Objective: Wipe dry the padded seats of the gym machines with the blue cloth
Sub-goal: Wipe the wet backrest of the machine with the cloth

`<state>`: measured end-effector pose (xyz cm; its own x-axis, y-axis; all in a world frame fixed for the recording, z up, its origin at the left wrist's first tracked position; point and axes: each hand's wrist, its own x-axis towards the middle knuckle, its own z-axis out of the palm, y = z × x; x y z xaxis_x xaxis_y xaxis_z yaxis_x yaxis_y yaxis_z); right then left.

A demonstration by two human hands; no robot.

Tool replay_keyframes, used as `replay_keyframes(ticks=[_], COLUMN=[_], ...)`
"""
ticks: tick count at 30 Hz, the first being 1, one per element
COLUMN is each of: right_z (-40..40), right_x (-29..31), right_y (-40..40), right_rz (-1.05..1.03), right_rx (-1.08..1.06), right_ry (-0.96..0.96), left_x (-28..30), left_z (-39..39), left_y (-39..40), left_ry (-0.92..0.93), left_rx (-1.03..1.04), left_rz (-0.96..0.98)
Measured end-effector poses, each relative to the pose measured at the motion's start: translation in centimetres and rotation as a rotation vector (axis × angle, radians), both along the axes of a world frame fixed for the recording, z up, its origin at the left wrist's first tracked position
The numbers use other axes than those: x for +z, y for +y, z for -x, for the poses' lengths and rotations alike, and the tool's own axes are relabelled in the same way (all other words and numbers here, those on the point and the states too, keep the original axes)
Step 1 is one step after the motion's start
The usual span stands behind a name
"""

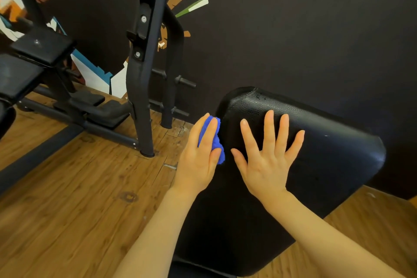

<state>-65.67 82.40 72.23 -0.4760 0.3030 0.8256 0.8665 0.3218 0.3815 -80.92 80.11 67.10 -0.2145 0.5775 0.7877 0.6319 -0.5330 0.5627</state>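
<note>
Blue cloth (pixel 214 140) bunched at frame centre, left hand (pixel 199 160) gripping it against black padded seat (pixel 327 153); right hand (pixel 268 160) flat, fingers splayed.

Most of the blue cloth (pixel 213 140) lies hidden beneath the left hand (pixel 199 156), only a crumpled edge showing. The black padded seat (pixel 316 165) runs off the bottom edge, and a blurred neighbouring machine (pixel 33 56) is cut off at left.

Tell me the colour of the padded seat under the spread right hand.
Black, with a pebbled leather-like grain on the padded seat, clearest near its top edge in the head view.
</note>
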Motion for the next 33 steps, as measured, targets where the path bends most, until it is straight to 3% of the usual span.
replay_keyframes(ticks=[5,12,23,27,33], right_z=[-0.1,0.0,-0.2,-0.2,-0.3], right_x=[-0.1,0.0,-0.1,0.1,0.0], right_y=[0.0,0.0,0.0,0.0,0.0], right_rz=[0.008,0.017,0.008,0.025,0.021], right_rx=[0.0,0.002,0.02,0.026,0.029], right_ry=[-0.004,-0.008,-0.007,-0.018,-0.033], left_x=[-1.4,3.2,-2.3,-0.9,1.3], left_z=[0.6,1.1,0.4,0.2,0.1], left_y=[-0.2,0.9,-1.7,-2.1,-2.7], left_ry=[0.009,-0.033,-0.065,-0.111,0.091], left_rx=[-0.008,-0.058,-0.041,-0.023,0.114], left_rz=[0.034,-0.102,0.245,0.228,0.209])
